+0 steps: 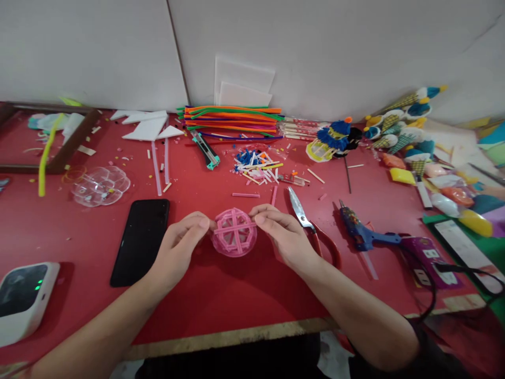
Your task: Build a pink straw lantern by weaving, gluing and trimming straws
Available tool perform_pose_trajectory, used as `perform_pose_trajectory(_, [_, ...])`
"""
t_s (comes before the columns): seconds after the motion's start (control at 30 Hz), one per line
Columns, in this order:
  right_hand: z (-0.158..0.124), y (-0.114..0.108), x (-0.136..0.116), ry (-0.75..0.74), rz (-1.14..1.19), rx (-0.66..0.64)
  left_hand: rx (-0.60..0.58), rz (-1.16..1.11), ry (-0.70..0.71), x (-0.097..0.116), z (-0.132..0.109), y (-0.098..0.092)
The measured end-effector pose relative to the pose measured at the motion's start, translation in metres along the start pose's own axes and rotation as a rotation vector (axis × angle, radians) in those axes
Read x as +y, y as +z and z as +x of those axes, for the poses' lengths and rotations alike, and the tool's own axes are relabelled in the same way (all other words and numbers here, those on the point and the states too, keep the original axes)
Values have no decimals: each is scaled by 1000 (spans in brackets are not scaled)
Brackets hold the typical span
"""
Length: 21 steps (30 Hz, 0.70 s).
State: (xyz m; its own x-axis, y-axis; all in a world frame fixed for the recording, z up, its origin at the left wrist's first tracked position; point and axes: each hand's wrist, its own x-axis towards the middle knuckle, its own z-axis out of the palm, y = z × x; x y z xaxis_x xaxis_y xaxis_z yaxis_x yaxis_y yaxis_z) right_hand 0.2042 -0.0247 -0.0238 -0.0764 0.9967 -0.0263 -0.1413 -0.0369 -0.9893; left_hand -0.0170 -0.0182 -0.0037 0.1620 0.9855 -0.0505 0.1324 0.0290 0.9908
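A round pink plastic piece [234, 233] with pink sticks laid across it in a grid sits on the red table [221, 295]. My left hand [179, 247] pinches its left edge with curled fingers. My right hand [281, 231] pinches its right edge the same way. Both hands hold the piece just above or on the tabletop; I cannot tell which.
A black phone [141, 239] lies left of my hands. Red-handled scissors [311, 226] and a blue glue gun [363, 234] lie to the right. Cut straw bits [256, 168], a clear plastic tray [100, 185], a utility knife [205, 150], pipe cleaners [232, 122] and a white device [23, 300] are around.
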Motion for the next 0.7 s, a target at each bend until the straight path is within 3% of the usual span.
perform_pose_trajectory(0.23, [-2,3,-9,-25,-100,4,-53,67,32,10,1,1])
perform_pose_trajectory(0.5, [-3,5,-16,-6,-125,0,-73,-76,-42,9,2,4])
perform_pose_trajectory(0.7, [-3,7,-19,-3,-149,-3,-76,13,12,15,2,4])
